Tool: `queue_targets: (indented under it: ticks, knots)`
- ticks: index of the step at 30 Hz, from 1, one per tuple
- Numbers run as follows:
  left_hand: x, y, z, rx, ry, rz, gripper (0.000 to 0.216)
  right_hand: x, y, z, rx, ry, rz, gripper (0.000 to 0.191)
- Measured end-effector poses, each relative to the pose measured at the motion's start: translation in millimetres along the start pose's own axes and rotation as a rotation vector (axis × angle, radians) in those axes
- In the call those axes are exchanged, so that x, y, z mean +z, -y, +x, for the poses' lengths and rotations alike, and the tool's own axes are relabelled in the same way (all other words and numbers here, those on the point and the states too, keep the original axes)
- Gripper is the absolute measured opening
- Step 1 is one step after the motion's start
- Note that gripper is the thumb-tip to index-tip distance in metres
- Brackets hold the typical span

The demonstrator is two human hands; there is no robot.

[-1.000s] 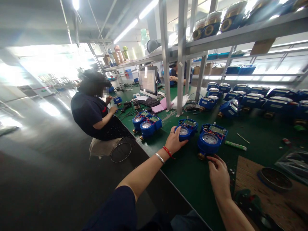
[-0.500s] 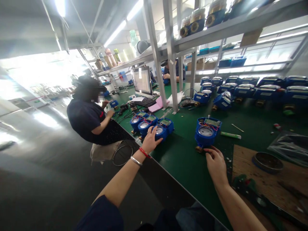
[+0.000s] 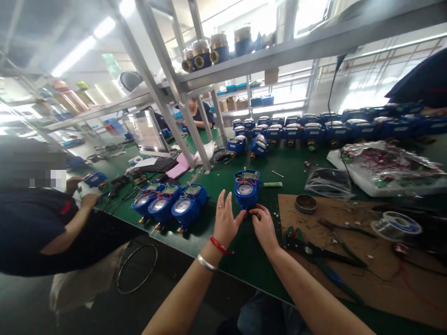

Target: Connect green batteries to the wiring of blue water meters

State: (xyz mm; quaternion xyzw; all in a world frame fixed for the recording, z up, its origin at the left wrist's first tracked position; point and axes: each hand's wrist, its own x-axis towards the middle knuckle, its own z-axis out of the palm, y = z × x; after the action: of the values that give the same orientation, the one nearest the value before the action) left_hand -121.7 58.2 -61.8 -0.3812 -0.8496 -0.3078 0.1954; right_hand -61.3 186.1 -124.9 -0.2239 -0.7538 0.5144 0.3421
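Note:
A blue water meter (image 3: 246,189) with a round dial and red wires stands on the green bench (image 3: 258,260) in front of me. My left hand (image 3: 225,220) is beside its left lower edge, fingers spread and upright, thumb touching the body. My right hand (image 3: 262,226) touches the meter's near underside with curled fingertips. To the left, three more blue meters (image 3: 169,203) stand side by side near the bench's front edge.
A wooden board (image 3: 352,242) at right carries pliers (image 3: 314,251), a round lid (image 3: 306,203) and a solder spool (image 3: 396,224). Rows of blue meters (image 3: 314,129) line the back. A co-worker's sleeve (image 3: 38,232) is at left; a monitor (image 3: 147,132) and shelf posts stand behind.
My left hand left the meter it pushed next to the two at left and came back to the single meter. My head turned right; the right hand stayed at that meter.

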Motion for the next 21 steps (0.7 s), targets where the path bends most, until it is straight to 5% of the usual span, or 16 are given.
queue_targets:
  ticks: [5,10,15,21]
  knots:
    - [48,-3,44,-0.121,-0.015,-0.167,0.085,-3,-2,1,0.016,0.054,0.003,0.024]
    - [60,4,45,-0.210,-0.027,-0.299,0.083,-5,-2,2,0.028,0.086,0.001,0.025]
    - [39,13,26,-0.228,-0.033,-0.272,0.080,-7,-1,1,0.040,0.093,0.003,0.025]
    - [-24,35,-13,-0.239,0.047,-0.097,0.077,-7,7,-1,0.056,0.096,0.039,0.024]
